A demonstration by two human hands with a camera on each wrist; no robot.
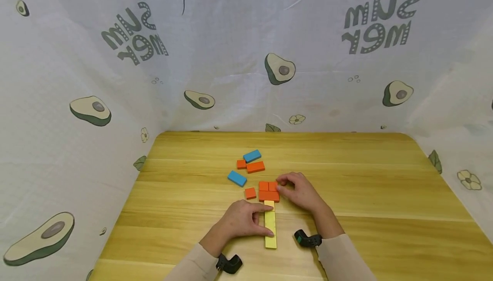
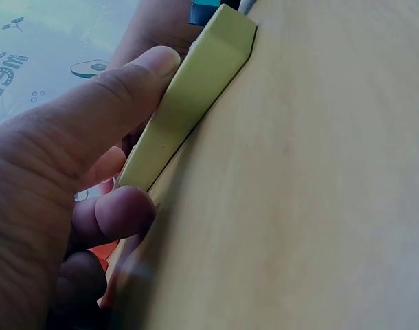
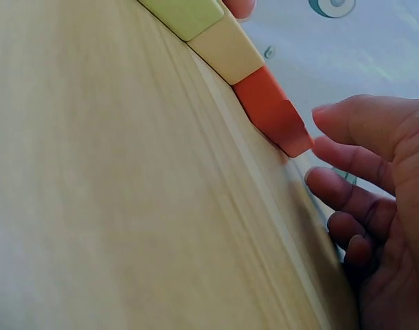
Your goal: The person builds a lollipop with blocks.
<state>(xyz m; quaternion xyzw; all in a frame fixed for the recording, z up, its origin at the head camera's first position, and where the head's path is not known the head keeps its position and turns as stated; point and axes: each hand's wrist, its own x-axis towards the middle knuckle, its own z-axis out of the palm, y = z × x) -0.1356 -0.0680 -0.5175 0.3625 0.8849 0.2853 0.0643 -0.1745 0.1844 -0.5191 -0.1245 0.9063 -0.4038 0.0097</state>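
A strip of yellow blocks point(image 1: 271, 223) lies flat on the table, pointing toward me. My left hand point(image 1: 242, 219) rests on it from the left, thumb and index finger spread apart along the strip. In the left wrist view, the thumb point(image 2: 158, 65) touches the yellow block point(image 2: 202, 75). At the strip's far end lies a long orange block point(image 1: 268, 196), with two small orange blocks point(image 1: 263, 186) side by side beyond it. My right hand point(image 1: 298, 191) holds thumb and fingertips at the right small block's outer edge; the right wrist view shows them beside the orange end point(image 3: 271, 110).
Left of the strip's far end lies a loose small orange block point(image 1: 250, 193). Farther back are two blue blocks point(image 1: 237, 178), another small orange block point(image 1: 241, 164) and a long orange block point(image 1: 256, 167). A printed cloth point(image 1: 239, 71) hangs around the wooden table point(image 1: 366, 174).
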